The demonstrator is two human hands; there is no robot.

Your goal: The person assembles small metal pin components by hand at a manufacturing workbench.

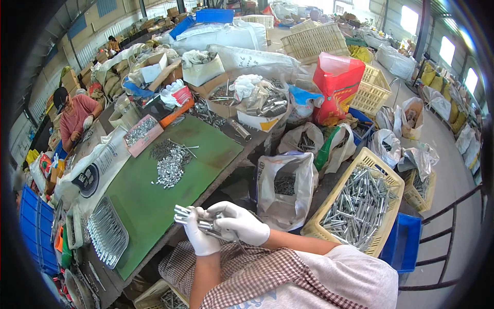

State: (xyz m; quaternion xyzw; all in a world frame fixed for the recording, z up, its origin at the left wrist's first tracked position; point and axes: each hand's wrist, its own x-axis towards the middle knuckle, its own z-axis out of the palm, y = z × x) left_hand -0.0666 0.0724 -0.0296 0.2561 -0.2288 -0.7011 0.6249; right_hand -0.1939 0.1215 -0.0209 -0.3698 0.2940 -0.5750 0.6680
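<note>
Both of my hands wear white gloves and meet in front of my body, just off the green mat's near edge. My left hand (pixel 204 238) is closed around several silvery metal bolts (pixel 181 214), whose ends stick out to the left past the fingers. My right hand (pixel 243 224) is closed over the other side of the same bunch, its fingers against the metal; a thin shank pokes out beneath it. On the green mat (pixel 198 141) lies a heap of small shiny metal parts (pixel 171 167) with darker bits and a few long bolts. A clear tray (pixel 107 233) holds bolts in rows.
To my right, a yellow crate (pixel 310 226) full of metal rods stands beside a white sack (pixel 282 213) and a blue bin (pixel 402 242). A pink box (pixel 141 147) and orange-handled tool (pixel 176 114) border the mat. A person (pixel 77 117) works at far left.
</note>
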